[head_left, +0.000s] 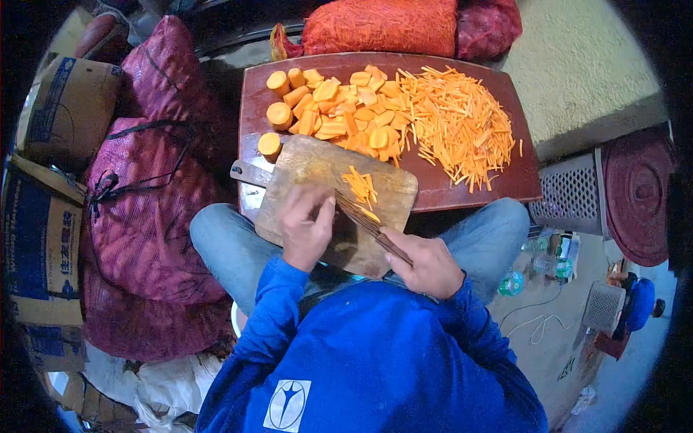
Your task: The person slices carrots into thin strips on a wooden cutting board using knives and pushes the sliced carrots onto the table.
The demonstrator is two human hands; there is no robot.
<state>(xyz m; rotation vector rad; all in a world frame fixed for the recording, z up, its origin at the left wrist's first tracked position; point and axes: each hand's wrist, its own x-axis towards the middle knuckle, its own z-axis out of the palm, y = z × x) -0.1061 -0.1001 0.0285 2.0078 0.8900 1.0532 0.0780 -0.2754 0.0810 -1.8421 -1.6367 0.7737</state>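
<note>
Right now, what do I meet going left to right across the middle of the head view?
Printed cardboard box → tied mesh sack → left hand → right hand → plastic bottle → gray perforated crate → maroon plastic item.

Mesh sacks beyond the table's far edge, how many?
2: orange-red mesh sack behind the middle of the table, darker red mesh sack at that sack's right end. More may be hidden behind.

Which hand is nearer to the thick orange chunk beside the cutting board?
Left. The left hand is over the cutting board, on the near side of the chunk; the right hand is farther off to the right, gripping the knife.
</note>
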